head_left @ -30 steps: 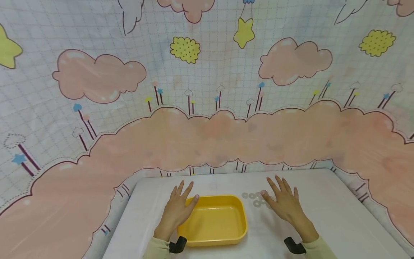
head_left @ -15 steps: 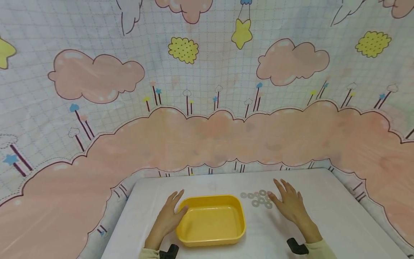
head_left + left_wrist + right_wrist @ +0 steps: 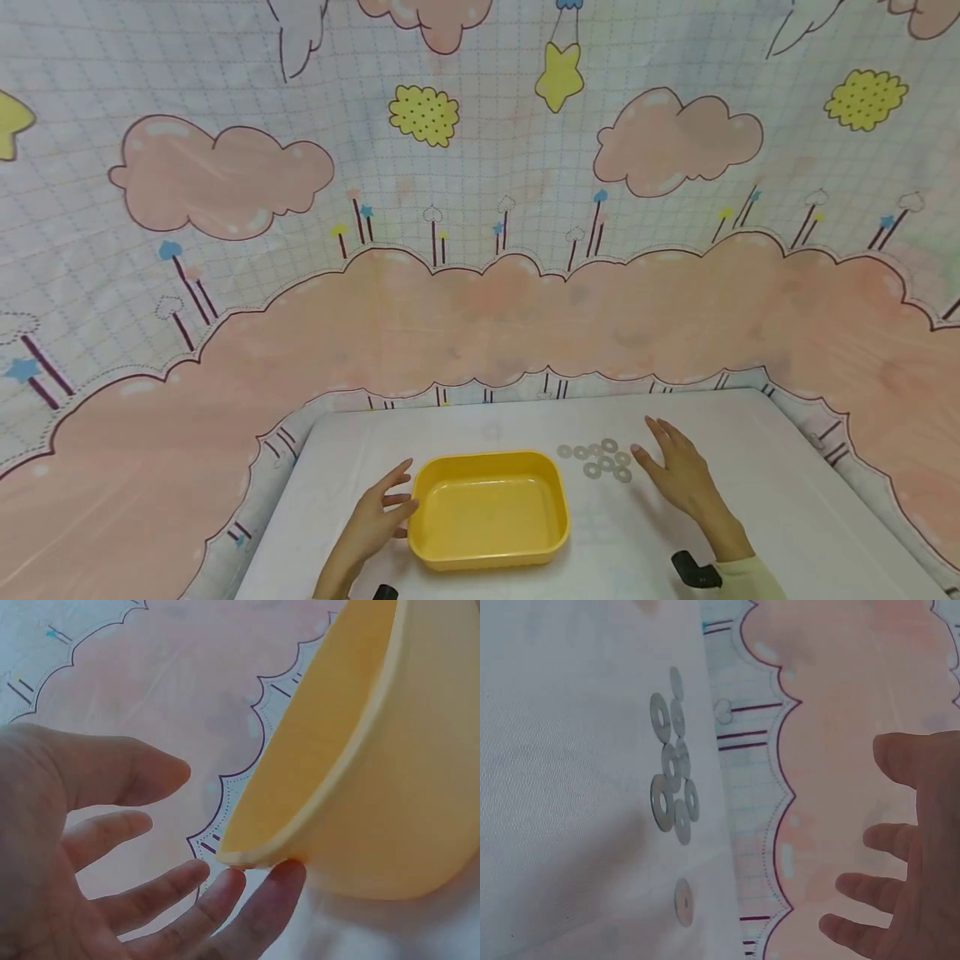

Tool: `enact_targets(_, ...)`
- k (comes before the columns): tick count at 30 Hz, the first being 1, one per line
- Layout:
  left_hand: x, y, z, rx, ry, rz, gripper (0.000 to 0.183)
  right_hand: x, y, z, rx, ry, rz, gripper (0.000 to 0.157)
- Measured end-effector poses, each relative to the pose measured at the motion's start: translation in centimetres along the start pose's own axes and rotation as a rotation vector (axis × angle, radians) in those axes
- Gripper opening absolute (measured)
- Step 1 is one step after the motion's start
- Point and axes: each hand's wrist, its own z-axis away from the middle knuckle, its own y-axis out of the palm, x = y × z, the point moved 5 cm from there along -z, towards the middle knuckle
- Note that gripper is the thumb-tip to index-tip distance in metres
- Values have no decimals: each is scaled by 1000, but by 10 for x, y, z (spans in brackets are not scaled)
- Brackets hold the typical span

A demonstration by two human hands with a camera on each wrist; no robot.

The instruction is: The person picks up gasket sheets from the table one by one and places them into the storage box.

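Observation:
A yellow rectangular tray (image 3: pixel 491 521) rests on the white table. My left hand (image 3: pixel 372 518) is at its left side, fingers spread and slightly bent, fingertips right at the rim. From the left wrist view, the fingertips overlap a corner of the tray (image 3: pixel 360 772) while the thumb stands apart from it. Several flat metal washers (image 3: pixel 606 463) lie in a loose cluster to the right of the tray. Just right of them hovers my right hand (image 3: pixel 684 477), fingers loosely extended and holding nothing. The right wrist view shows one washer (image 3: pixel 684 902) lying apart from the cluster.
A patterned cloth (image 3: pixel 480 321) with clouds and stars rises behind the white table (image 3: pixel 450 425) and hangs along its sides. Black wrist straps (image 3: pixel 693 571) sit at the sleeve cuffs.
My left hand has moved left and down from over the tray's left part to beside its edge. My right hand has shifted slightly right, uncovering the washers.

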Motion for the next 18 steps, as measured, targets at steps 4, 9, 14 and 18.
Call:
enact_targets(4,9,1,-2,23,-30,79,66,-5,1,-1,24,22,-51,69)
enact_targets(9,19,2,-5,22,-53,164,69,-8,3,-1,48,37,-60,72)
enact_targets(14,25,5,-6,15,-80,207,68,-18,7,-5,67,63,-61,74)
enact_targets(18,25,6,-6,12,-93,231,67,-31,12,-8,79,100,-93,75)
